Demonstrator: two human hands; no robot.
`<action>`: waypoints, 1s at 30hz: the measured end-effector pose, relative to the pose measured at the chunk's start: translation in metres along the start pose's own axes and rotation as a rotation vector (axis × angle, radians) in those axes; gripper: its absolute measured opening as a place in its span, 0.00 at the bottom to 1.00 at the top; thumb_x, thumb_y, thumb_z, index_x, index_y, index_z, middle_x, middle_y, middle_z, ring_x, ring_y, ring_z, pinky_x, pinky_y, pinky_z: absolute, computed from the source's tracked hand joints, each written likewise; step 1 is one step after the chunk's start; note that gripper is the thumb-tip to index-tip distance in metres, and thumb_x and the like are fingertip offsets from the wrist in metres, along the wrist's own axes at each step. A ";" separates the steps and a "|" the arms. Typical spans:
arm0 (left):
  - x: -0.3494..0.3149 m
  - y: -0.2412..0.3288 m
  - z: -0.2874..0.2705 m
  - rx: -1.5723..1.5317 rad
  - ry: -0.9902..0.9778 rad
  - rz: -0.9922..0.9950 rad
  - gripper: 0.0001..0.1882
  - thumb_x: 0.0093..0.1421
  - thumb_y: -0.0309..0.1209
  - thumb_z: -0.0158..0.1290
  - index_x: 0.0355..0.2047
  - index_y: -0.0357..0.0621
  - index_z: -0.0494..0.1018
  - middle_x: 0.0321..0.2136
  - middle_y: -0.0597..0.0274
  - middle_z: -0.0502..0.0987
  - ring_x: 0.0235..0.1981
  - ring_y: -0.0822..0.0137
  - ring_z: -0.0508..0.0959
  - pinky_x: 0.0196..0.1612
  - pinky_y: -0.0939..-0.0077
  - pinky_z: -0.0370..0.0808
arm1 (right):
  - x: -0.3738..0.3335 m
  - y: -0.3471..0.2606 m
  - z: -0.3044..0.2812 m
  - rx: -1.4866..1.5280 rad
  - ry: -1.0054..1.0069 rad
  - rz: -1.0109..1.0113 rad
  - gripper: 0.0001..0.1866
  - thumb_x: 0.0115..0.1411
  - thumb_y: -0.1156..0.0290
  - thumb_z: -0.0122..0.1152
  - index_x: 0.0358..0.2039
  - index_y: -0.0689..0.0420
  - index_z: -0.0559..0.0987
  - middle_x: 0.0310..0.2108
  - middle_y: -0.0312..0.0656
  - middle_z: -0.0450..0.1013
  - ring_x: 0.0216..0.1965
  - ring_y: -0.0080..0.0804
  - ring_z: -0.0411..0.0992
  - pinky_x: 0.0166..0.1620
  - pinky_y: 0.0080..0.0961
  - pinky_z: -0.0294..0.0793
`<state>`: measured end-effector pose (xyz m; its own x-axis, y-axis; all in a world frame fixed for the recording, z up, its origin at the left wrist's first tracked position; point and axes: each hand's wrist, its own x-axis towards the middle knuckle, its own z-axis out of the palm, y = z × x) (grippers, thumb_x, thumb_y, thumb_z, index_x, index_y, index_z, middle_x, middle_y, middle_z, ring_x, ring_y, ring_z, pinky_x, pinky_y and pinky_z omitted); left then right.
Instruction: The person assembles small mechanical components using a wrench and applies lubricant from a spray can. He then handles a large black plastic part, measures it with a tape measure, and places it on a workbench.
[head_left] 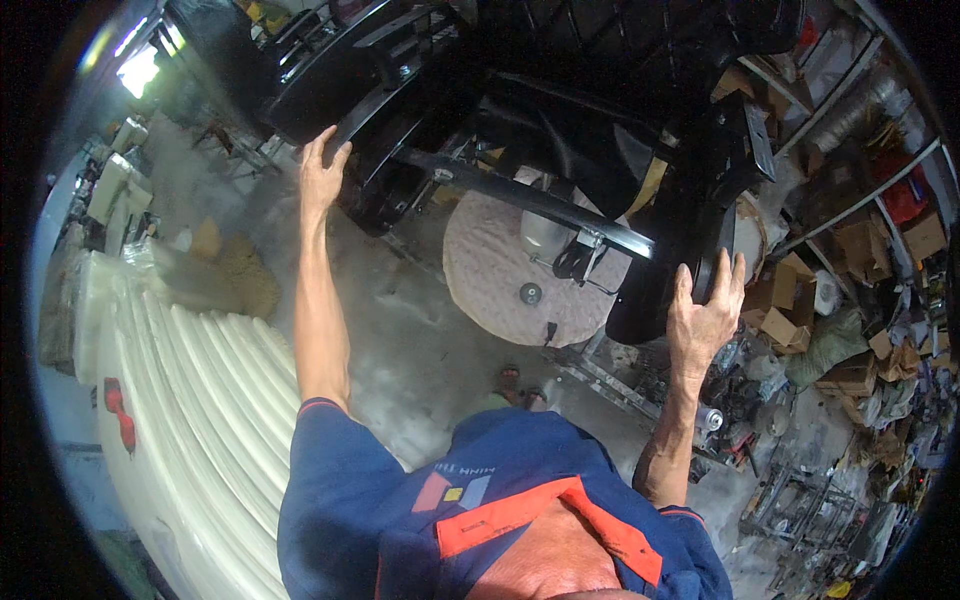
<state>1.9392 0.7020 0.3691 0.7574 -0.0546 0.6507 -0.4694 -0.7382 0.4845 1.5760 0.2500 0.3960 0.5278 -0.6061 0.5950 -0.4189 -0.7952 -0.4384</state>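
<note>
A large black seat-like piece with quilted upholstery [620, 45] stands in front of me, and a dark metal crossbar [530, 200] runs across its opening. My left hand [321, 175] is at the near end of its left armrest [375, 105], with the thumb and fingers about the edge. On the other side my right hand [703, 315] grips the lower end of the right armrest [722, 250], thumb to the left and fingers to the right. A small metal bracket with a black lever [580, 258] hangs at the bar's right part.
Below the bar is a round, pale-covered surface [490, 285] bearing a small black round knob [530, 293]. Ribbed cream-coloured pieces [200, 400] are at my left, a red tool [119, 415] on them. Cardboard boxes [785, 300] and metal racks crowd the right. A spray can [709, 418] stands near my right forearm.
</note>
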 end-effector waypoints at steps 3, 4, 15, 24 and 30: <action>0.002 -0.006 0.004 -0.002 0.021 -0.005 0.24 0.62 0.41 0.62 0.57 0.48 0.76 0.54 0.49 0.77 0.57 0.51 0.76 0.59 0.61 0.72 | -0.002 0.000 0.001 0.053 0.020 -0.041 0.29 0.60 0.61 0.67 0.58 0.62 0.75 0.65 0.57 0.65 0.65 0.57 0.65 0.65 0.46 0.65; 0.002 -0.008 0.005 -0.036 0.020 0.007 0.25 0.62 0.43 0.62 0.57 0.49 0.76 0.54 0.49 0.76 0.57 0.51 0.75 0.59 0.61 0.71 | -0.002 0.000 0.001 0.041 0.009 -0.015 0.29 0.60 0.61 0.66 0.58 0.62 0.76 0.65 0.57 0.65 0.64 0.58 0.65 0.64 0.46 0.66; -0.056 -0.029 0.036 -0.151 0.200 -0.232 0.50 0.61 0.54 0.59 0.70 0.33 0.53 0.65 0.26 0.60 0.67 0.38 0.63 0.69 0.54 0.60 | 0.000 0.009 0.007 0.050 0.037 -0.127 0.29 0.60 0.56 0.68 0.57 0.61 0.77 0.63 0.59 0.68 0.62 0.58 0.68 0.63 0.46 0.67; -0.677 0.025 -0.056 0.066 -1.261 -1.090 0.34 0.73 0.53 0.34 0.68 0.41 0.61 0.66 0.44 0.63 0.67 0.49 0.63 0.71 0.58 0.55 | -0.078 -0.029 -0.019 0.477 0.127 -0.461 0.19 0.59 0.81 0.64 0.52 0.65 0.78 0.57 0.54 0.72 0.60 0.50 0.70 0.62 0.40 0.68; -0.918 0.129 -0.276 0.164 -1.011 -2.002 0.26 0.67 0.51 0.48 0.52 0.41 0.73 0.50 0.53 0.75 0.48 0.57 0.75 0.54 0.55 0.69 | -0.239 -0.077 0.048 0.356 -1.514 -0.814 0.26 0.52 0.70 0.71 0.51 0.64 0.78 0.45 0.59 0.78 0.47 0.56 0.78 0.51 0.43 0.77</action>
<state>1.0580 0.8422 -0.0041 -0.0073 0.4206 -0.9072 0.9461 -0.2908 -0.1425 1.5171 0.4549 0.2554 0.7506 0.5958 -0.2856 0.3367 -0.7169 -0.6105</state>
